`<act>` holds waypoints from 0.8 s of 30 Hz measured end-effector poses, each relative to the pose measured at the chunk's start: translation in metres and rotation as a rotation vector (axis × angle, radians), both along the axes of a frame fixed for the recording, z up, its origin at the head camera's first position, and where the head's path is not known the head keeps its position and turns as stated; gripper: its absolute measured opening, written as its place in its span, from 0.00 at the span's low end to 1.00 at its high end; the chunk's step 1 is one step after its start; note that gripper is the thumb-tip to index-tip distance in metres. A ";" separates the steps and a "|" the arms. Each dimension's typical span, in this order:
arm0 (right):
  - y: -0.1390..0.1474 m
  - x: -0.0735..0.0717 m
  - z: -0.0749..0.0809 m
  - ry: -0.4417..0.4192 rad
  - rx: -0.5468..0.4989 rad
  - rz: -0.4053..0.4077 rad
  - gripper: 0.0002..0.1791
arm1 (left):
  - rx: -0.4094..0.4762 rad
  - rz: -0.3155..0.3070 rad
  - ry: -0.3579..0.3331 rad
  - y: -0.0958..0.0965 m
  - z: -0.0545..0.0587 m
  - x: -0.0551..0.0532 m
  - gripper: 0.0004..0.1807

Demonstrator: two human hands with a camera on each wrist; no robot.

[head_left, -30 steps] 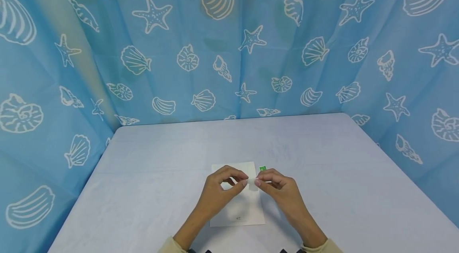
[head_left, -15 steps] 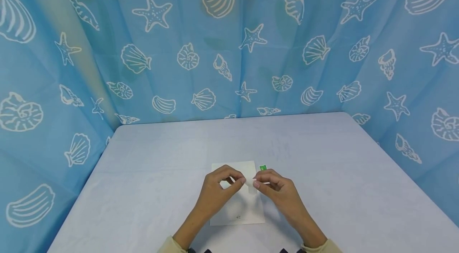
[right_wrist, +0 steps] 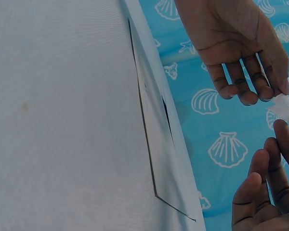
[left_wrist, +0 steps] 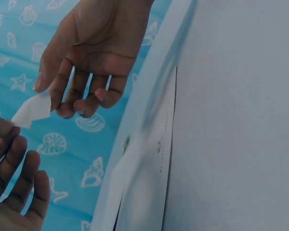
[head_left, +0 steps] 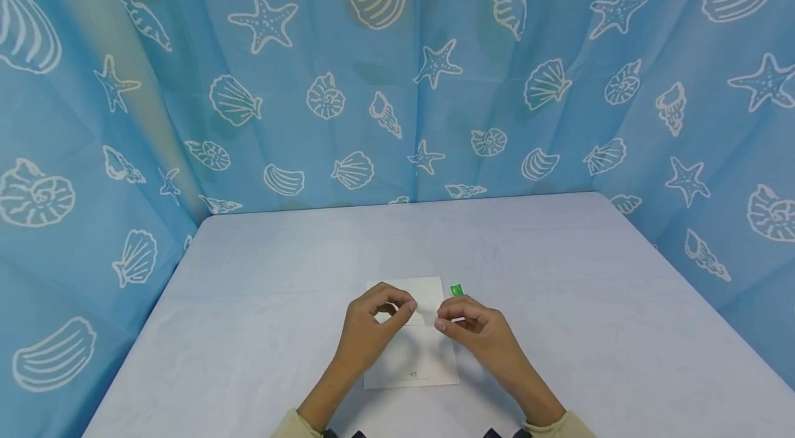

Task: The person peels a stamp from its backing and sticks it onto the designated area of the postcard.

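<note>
A white envelope (head_left: 410, 355) lies on the table, with small dark print near its front edge and a crosswise edge line. Over its far half, my left hand (head_left: 366, 331) and right hand (head_left: 481, 327) face each other, fingers bent and thumbs meeting index fingers. Between their fingertips stretches a small thin piece of white paper (left_wrist: 33, 109), its ends at the left and right hand's pinch. In the head view this paper blends with the envelope behind it. A small green stamp-like square (head_left: 457, 290) lies beside the envelope, beyond the right hand.
The table has a pale cloth (head_left: 279, 272). A blue curtain (head_left: 348, 114) with white shell and starfish prints surrounds its back and sides. Beige sleeves (head_left: 562, 426) show at the front edge of the view.
The hands have drawn apart, the left moving leftward and the right slightly down and left. The white paper that hung by the right fingertips no longer shows there. Envelope and green square stay put.
</note>
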State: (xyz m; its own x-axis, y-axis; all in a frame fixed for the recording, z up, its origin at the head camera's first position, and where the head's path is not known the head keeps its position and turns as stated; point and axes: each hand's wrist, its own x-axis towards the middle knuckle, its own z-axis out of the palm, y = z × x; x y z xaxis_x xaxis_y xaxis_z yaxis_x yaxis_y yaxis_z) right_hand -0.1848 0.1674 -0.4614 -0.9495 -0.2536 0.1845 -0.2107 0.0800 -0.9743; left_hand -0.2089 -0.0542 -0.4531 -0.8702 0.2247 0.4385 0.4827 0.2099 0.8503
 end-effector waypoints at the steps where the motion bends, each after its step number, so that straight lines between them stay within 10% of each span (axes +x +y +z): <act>1: 0.000 0.000 -0.001 0.004 0.004 0.003 0.14 | 0.007 0.002 0.003 0.000 -0.001 0.000 0.02; 11: -0.003 0.001 -0.004 0.028 0.042 -0.019 0.09 | 0.063 0.027 0.041 0.001 0.024 0.021 0.02; 24: 0.020 -0.006 -0.001 0.026 0.249 -0.205 0.09 | 0.054 0.053 0.162 -0.001 0.002 0.011 0.05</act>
State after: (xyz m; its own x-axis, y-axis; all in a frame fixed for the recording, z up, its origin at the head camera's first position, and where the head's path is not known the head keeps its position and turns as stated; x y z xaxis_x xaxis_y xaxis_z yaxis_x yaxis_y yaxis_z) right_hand -0.1909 0.1869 -0.4628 -0.9813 -0.0978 0.1660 -0.1903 0.3583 -0.9140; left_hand -0.1978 -0.0550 -0.4510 -0.7971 0.1527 0.5843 0.6039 0.1954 0.7728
